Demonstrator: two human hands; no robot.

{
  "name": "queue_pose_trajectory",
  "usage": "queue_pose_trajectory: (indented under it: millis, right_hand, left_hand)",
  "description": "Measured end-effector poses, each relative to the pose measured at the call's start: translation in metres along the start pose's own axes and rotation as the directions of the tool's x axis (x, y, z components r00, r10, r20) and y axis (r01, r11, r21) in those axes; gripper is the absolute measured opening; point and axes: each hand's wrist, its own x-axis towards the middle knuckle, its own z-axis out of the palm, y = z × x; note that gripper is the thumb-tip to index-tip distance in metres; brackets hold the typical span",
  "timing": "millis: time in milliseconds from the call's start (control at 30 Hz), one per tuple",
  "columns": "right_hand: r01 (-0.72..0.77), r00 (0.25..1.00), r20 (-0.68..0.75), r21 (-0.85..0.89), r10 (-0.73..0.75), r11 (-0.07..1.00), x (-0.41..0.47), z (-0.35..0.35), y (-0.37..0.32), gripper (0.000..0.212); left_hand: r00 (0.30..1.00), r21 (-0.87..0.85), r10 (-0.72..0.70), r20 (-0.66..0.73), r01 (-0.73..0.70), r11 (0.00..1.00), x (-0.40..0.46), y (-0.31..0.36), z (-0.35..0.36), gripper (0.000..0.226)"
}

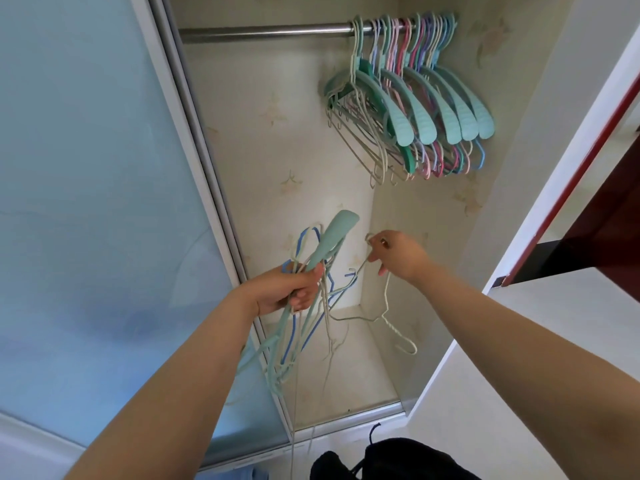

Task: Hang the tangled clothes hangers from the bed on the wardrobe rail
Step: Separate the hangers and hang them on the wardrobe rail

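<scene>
Most of the hangers look to be up already: a dense row of teal wide-shouldered hangers and thin pastel ones hangs at the right end of the steel wardrobe rail, whose left stretch is bare. What is left is the bundle in hand. The left hand has its fingers curled tight round a tangled bunch of hangers, thin blue, white and pale green ones with one wide teal hanger sticking upward out of the fist, while the rest droops down toward the wardrobe floor. The right hand pinches the shoulder of a single white wire hanger between thumb and fingertips, so that its twisted neck and hook dangle upside down below. It sits just beside the bunch, and whether its far end is free of the tangle I cannot tell, since thin wires cross in that spot. My judgement is that the job is well past halfway, with this white one to be pulled clear, turned hook-up and lifted to the rail, then the handful in the left fist taken one at a time. The bed is not in view, so any hangers lying there cannot be counted.
</scene>
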Motion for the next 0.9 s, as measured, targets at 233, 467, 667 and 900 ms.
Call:
queue_pose_trajectory:
  millis: [233, 467, 667, 900]
  right_hand:
    - [-0.146, 0.982, -0.099, 0.147, 0.161, 0.978, -0.007, 0.012, 0.023, 0.022]
    - [0.019, 0.998, 0.052, 0.100, -0.024, 0.995, -0.018, 0.015, 0.023, 0.022]
    - [0.067, 0.989, 0.126, 0.091, -0.078, 0.994, -0.027, 0.019, 0.000, 0.022]
    - [0.045, 0.999, -0.028, 0.115, -0.042, 0.992, -0.022, 0.012, -0.022, 0.022]
  left_hand:
    - [0.999, 0.074, -0.037, 0.010, 0.036, 0.997, -0.004, -0.005, -0.002, 0.059]
    - [0.986, 0.149, -0.071, 0.153, 0.048, 0.988, -0.006, 0.002, 0.008, 0.050]
    - [0.973, 0.194, -0.091, 0.211, 0.050, 0.980, -0.005, -0.004, 0.011, 0.049]
    - [0.965, 0.174, -0.088, 0.247, 0.045, 0.984, -0.013, -0.005, 0.008, 0.055]
